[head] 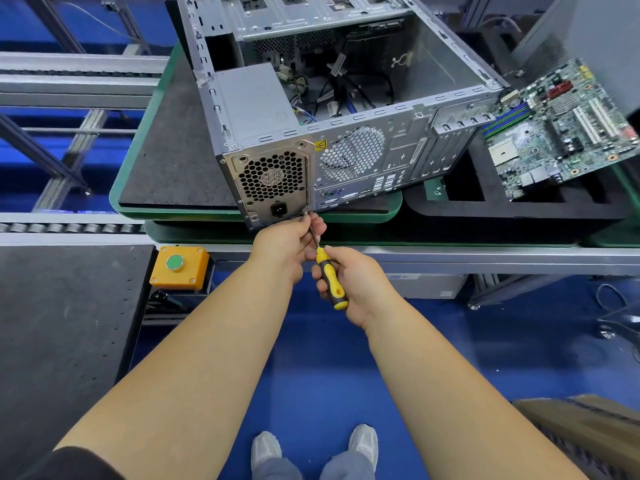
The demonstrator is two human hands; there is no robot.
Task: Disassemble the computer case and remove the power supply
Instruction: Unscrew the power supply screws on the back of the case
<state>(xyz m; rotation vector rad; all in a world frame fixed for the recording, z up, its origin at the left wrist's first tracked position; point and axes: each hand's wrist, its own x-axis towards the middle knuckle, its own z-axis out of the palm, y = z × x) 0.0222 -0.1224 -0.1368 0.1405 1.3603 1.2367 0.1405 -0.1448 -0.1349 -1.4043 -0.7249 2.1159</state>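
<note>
The computer case (346,109) lay open on the bench (180,161), its power supply (270,178) overhanging the near edge. Right hand (353,285) gripped the screwdriver (329,275); left hand (287,244) fingers pinched its shaft at the lower corner screw.

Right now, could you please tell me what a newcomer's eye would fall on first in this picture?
The open grey metal computer case on the green-edged mat in the centre draws the eye, its silver power supply in the near-left corner. Below it, the right hand grips a yellow-and-black screwdriver whose tip meets a screw at the case's rear, where the left hand pinches the shaft. A green bare motherboard lies at right.
</note>
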